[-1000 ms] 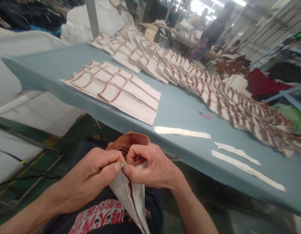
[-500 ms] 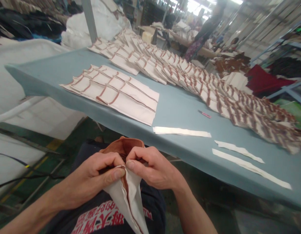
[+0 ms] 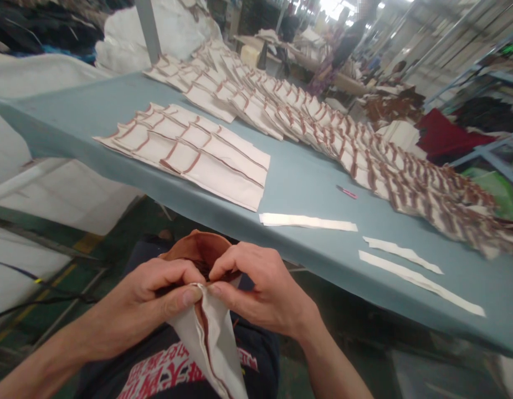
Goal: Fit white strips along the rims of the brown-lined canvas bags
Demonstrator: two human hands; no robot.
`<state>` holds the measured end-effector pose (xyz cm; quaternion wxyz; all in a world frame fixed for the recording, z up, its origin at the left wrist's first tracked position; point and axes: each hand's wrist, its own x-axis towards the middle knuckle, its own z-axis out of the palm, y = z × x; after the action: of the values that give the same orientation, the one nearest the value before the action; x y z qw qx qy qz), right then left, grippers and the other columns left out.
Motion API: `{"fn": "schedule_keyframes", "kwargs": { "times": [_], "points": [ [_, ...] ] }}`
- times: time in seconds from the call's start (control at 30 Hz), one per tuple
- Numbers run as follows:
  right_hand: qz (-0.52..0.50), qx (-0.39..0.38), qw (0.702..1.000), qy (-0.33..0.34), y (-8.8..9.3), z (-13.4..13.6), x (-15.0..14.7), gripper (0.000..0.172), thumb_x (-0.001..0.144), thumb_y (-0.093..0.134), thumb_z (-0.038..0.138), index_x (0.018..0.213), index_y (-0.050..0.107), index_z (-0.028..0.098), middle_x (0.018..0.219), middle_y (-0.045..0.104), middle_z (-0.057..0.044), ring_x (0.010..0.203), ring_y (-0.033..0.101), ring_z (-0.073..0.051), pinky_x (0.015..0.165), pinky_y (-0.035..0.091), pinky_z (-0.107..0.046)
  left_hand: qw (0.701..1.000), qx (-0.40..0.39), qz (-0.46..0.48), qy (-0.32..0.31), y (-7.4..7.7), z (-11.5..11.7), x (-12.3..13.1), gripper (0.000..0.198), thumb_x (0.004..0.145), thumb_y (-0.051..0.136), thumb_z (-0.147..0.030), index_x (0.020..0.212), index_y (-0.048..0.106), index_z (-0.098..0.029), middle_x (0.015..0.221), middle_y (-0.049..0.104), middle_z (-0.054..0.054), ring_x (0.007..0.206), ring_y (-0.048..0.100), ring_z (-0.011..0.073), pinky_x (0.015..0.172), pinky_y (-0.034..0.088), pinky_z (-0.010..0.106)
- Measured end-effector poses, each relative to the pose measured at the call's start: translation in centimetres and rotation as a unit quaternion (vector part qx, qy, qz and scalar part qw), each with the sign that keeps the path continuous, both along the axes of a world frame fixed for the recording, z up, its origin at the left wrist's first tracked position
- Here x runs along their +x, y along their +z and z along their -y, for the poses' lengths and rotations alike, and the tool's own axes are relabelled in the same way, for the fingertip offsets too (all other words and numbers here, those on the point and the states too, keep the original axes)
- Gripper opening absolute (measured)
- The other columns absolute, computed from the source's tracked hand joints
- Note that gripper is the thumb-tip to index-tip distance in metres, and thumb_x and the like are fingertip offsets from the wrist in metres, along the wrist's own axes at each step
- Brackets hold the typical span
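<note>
A white fabric piece with a brown seam hangs over my lap, its upper part showing a curved brown lining. My left hand pinches the seam edge between thumb and bent fingers. Close beside it, my right hand pinches the same edge, thumb and forefinger nearly touching the left fingertips. Below the pinch the fabric narrows and drapes down over a dark garment with red lettering. The fingers hide the exact spot being gripped.
Overlapping white pieces with brown edges lie on the blue-green table, and long rows of them run behind. White strips and small pink-handled snips lie nearer. A person stands in the background.
My right thumb has come down onto the seam beside the left thumb, and the right forefinger has shifted on the edge. The camera view has moved slightly.
</note>
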<state>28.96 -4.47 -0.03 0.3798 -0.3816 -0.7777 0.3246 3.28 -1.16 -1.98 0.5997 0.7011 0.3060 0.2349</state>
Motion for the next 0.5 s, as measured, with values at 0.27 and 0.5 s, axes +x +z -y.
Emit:
{"fn": "schedule_keyframes", "kwargs": {
  "times": [0.27,0.5],
  "points": [
    [0.082,0.075,0.994,0.009,1.1,0.0,-0.4,0.019,0.116,0.067,0.023,0.101,0.079,0.022,0.093,0.090,-0.005,0.081,0.079,-0.018,0.086,0.062,-0.030,0.998,0.064,-0.017,-0.006,0.9,-0.3,0.3,0.036,0.112,0.066,-0.038,0.081,0.079,-0.023,0.071,0.079,-0.003,0.062,0.074,0.0146,0.061,0.057,0.016],
    [0.146,0.106,0.984,-0.011,1.6,-0.3,-1.1,0.020,0.105,0.061,0.014,0.090,0.071,0.023,0.077,0.082,-0.002,0.068,0.070,-0.017,0.070,0.052,-0.029,0.996,0.085,-0.025,0.004,0.0,0.3,-0.7,0.036,0.116,0.064,-0.038,0.086,0.080,-0.025,0.076,0.079,-0.004,0.066,0.072,0.0139,0.064,0.056,0.015]
  ]
}}
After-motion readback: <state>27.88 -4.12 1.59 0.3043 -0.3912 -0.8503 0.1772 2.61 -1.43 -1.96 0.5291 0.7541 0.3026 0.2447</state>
